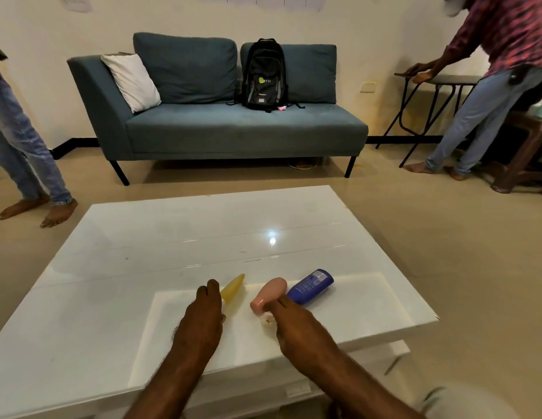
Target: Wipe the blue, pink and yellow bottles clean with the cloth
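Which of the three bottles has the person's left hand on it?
The yellow bottle, leftmost of the three: the left hand holds its near end. The pink bottle and blue bottle lie further right, by the right hand with its cloth.

White glossy tbl [203, 237] w/ yellow btl [233, 287], pink btl [271, 293], blue btl [310, 285]

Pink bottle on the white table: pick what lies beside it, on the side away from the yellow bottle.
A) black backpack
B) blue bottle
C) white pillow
B: the blue bottle lies on its side just right of the pink bottle; the yellow bottle, held by the left hand, is on its left, and the right hand holds the cloth.
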